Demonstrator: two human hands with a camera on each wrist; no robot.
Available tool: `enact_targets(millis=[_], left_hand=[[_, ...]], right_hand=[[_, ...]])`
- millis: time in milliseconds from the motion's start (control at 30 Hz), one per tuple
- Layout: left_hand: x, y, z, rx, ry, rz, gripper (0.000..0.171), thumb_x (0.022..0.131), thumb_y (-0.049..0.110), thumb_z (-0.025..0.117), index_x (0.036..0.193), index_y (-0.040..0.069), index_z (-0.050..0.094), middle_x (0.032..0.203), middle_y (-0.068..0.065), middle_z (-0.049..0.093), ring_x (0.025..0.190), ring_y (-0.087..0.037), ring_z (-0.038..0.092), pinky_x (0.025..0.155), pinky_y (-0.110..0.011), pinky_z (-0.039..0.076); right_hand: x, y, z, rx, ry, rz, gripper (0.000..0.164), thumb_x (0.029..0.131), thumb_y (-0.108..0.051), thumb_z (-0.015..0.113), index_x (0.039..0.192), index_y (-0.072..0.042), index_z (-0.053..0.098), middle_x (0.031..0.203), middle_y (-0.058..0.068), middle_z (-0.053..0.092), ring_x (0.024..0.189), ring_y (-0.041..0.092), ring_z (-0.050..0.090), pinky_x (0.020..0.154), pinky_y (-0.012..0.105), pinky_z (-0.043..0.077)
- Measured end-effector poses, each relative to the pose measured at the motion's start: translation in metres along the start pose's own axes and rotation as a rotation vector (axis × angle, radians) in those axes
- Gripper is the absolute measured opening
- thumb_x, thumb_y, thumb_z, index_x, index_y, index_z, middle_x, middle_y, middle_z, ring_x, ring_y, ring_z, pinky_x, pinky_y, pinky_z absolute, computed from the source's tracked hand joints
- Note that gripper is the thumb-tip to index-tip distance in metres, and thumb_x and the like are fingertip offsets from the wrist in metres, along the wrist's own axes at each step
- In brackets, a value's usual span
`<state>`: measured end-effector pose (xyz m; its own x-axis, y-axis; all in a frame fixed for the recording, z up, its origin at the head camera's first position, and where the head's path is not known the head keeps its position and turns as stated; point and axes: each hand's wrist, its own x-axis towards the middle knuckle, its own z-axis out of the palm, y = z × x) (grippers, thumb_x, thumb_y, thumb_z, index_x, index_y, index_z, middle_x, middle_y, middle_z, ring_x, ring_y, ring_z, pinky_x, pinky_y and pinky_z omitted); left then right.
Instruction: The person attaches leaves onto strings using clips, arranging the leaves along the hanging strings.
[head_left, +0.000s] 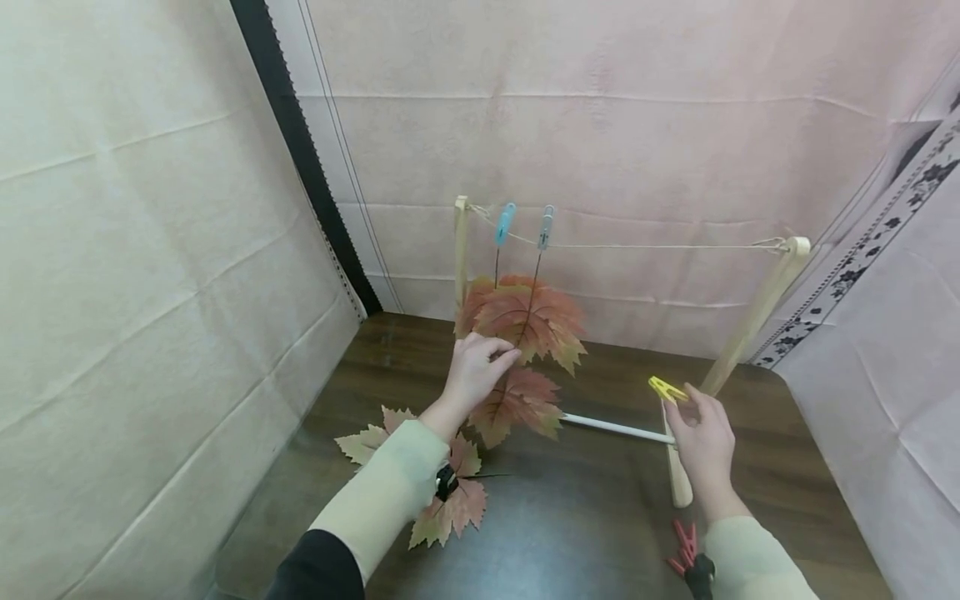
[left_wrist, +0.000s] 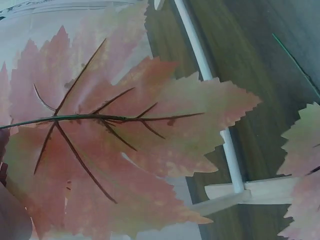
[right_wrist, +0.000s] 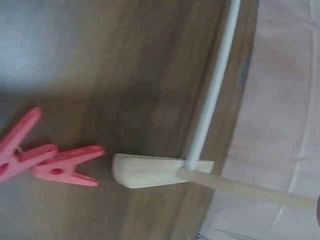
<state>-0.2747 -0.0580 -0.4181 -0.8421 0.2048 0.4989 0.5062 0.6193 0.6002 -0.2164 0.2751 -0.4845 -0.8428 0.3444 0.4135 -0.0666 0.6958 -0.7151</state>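
Observation:
My left hand (head_left: 480, 367) pinches the stem of a reddish maple leaf (head_left: 517, 404), which hangs below the fingers. In the left wrist view this leaf (left_wrist: 165, 125) fills much of the picture, its dark stem running to the fingertips at the left edge. Behind it, other maple leaves (head_left: 555, 317) hang by their stems from a string (head_left: 637, 247), held by a light blue clothespin (head_left: 505, 225) and a grey-blue clothespin (head_left: 546, 229). Over at the right post, my right hand (head_left: 705, 437) holds a yellow clothespin (head_left: 666, 388) between thumb and fingers, below the string.
Two wooden posts (head_left: 757, 317) carry the string, joined low down by a white rod (head_left: 615, 427). More maple leaves (head_left: 457, 512) lie on the dark wooden table (head_left: 570, 517) under my left forearm. Red clothespins (right_wrist: 67, 167) lie near the right post's foot (right_wrist: 145, 171). Pale cloth surrounds the table.

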Motion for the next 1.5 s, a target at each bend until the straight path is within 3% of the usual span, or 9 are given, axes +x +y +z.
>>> enact_targets(millis=[233,433,600,733,933,1200,1367,1500], left_hand=[[0.008,0.014,0.002,0.025,0.008,-0.005,0.018,0.09,0.03,0.063,0.095,0.017,0.074,0.091,0.006,0.071,0.08,-0.013,0.05,0.082,-0.041,0.033],[0.021,0.028,0.001,-0.018,-0.032,-0.036,0.017,0.09,0.032,0.063,0.097,0.019,0.073,0.089,0.009,0.069,0.083,-0.013,0.05,0.09,-0.043,0.029],[0.032,0.038,0.003,-0.026,-0.054,-0.073,0.023,0.091,0.037,0.06,0.099,0.02,0.072,0.09,0.01,0.068,0.09,-0.013,0.052,0.096,-0.044,0.027],[0.04,0.044,0.005,-0.033,-0.087,-0.092,0.026,0.094,0.039,0.056,0.103,0.02,0.071,0.094,0.009,0.069,0.095,-0.014,0.053,0.098,-0.043,0.027],[0.049,0.056,0.007,-0.02,-0.093,-0.064,0.027,0.094,0.038,0.055,0.104,0.019,0.071,0.097,0.009,0.069,0.097,-0.014,0.054,0.099,-0.042,0.027],[0.065,0.07,0.01,-0.033,-0.103,-0.049,0.026,0.094,0.037,0.055,0.107,0.02,0.071,0.102,0.01,0.068,0.097,-0.012,0.053,0.097,-0.038,0.029],[0.076,0.078,0.011,0.001,-0.086,-0.027,0.027,0.095,0.035,0.055,0.109,0.018,0.071,0.105,0.008,0.069,0.095,-0.013,0.054,0.093,-0.037,0.031],[0.082,0.084,0.012,0.005,-0.067,-0.046,0.027,0.094,0.037,0.056,0.108,0.019,0.071,0.104,0.008,0.069,0.094,-0.013,0.054,0.088,-0.036,0.032]], right_hand=[[0.016,-0.02,-0.003,0.033,-0.054,-0.004,0.044,0.09,-0.024,0.064,0.127,-0.002,0.056,0.111,0.016,0.057,0.098,0.033,0.059,0.09,0.048,0.041],[0.033,-0.042,-0.008,0.038,-0.073,-0.06,0.046,0.089,-0.025,0.064,0.128,-0.002,0.055,0.117,0.018,0.057,0.099,0.034,0.058,0.09,0.048,0.04],[0.046,-0.061,-0.011,0.084,-0.073,-0.052,0.049,0.089,-0.027,0.065,0.131,-0.004,0.052,0.117,0.016,0.057,0.103,0.032,0.057,0.091,0.046,0.041],[0.054,-0.073,-0.012,0.137,-0.072,-0.04,0.052,0.089,-0.031,0.065,0.133,-0.007,0.051,0.118,0.011,0.057,0.103,0.027,0.058,0.089,0.038,0.044],[0.066,-0.091,-0.016,0.271,-0.046,-0.026,0.052,0.086,-0.026,0.069,0.131,-0.006,0.053,0.116,0.007,0.056,0.103,0.018,0.056,0.086,0.018,0.045],[0.083,-0.115,-0.027,0.282,0.02,-0.043,0.048,0.085,-0.03,0.069,0.128,-0.011,0.058,0.109,0.005,0.061,0.095,0.007,0.057,0.085,0.019,0.045],[0.089,-0.131,-0.033,0.33,0.008,-0.061,0.048,0.086,-0.03,0.069,0.128,-0.01,0.058,0.114,0.005,0.061,0.097,0.005,0.058,0.086,0.019,0.045],[0.094,-0.146,-0.036,0.336,0.012,-0.096,0.047,0.085,-0.028,0.07,0.126,-0.009,0.059,0.116,0.007,0.061,0.095,0.004,0.058,0.085,0.019,0.046]])
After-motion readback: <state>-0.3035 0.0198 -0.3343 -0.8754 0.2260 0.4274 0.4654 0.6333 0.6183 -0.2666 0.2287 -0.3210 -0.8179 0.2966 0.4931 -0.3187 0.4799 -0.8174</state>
